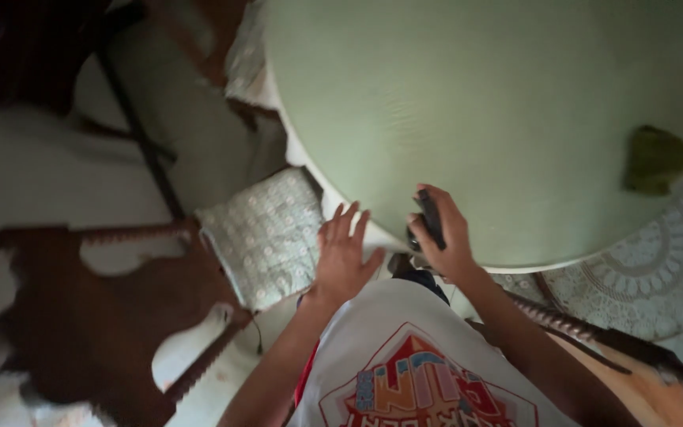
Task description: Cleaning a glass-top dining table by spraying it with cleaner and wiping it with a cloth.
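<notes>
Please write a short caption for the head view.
Right hand grips a dark object at the round green table's edge; left hand open.

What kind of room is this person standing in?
Most likely a dining area in a home. A round pale green table fills the view, carved dark wooden chairs with a lace-covered seat cushion stand around it, and a lace cloth hangs at the right.

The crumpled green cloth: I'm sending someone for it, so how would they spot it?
Start at the round pale green table. Near its right edge lies the crumpled olive-green cloth, away from both hands. It is the only thing lying loose on the tabletop.
</notes>
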